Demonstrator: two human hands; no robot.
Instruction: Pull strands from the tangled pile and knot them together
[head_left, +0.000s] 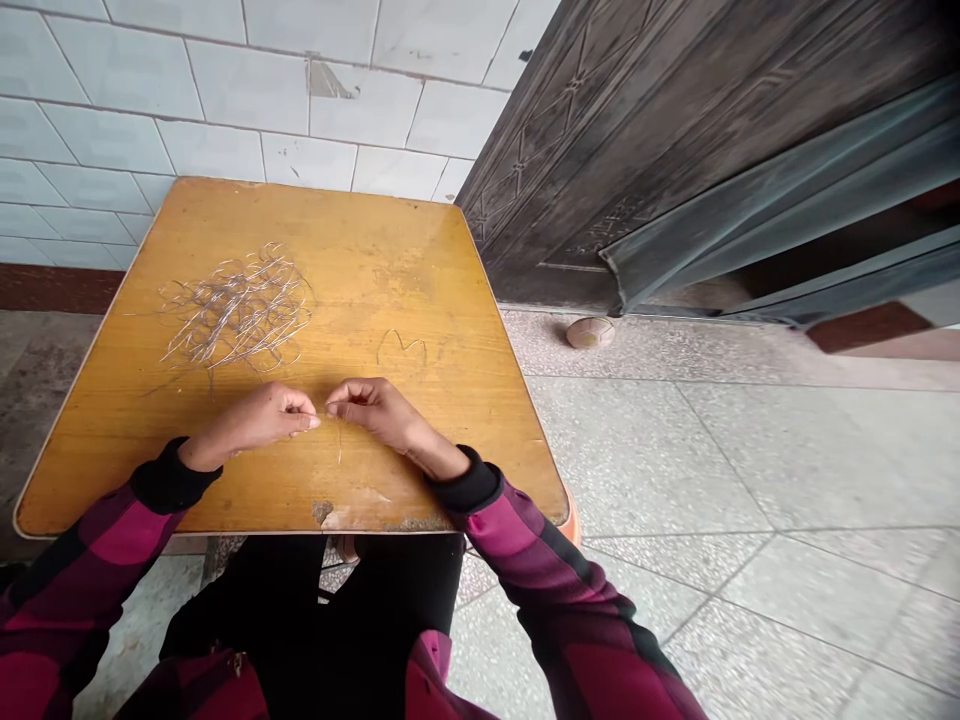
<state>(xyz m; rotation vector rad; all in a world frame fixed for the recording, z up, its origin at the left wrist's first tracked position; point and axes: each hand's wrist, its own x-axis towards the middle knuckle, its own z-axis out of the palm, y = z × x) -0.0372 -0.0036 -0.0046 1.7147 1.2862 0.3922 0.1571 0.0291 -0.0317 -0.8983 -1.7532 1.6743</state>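
Pink checked sleeves [127,530] reach over the bench [420,260]. Left hand [251,420] and right hand [375,410], close together, seem to pinch a thin wire [338,442], near a wire pile [240,310] farther left.

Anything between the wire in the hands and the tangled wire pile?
Nothing visible: only bare tabletop separates the thin wire, pinched by left hand and right hand, from the tangled wire pile.

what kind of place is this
Probably a covered porch or entryway of a plain building, perhaps a home or small workshop. A terrazzo floor, a white-tiled wall and a dark embossed door surround a worn yellow wooden table.
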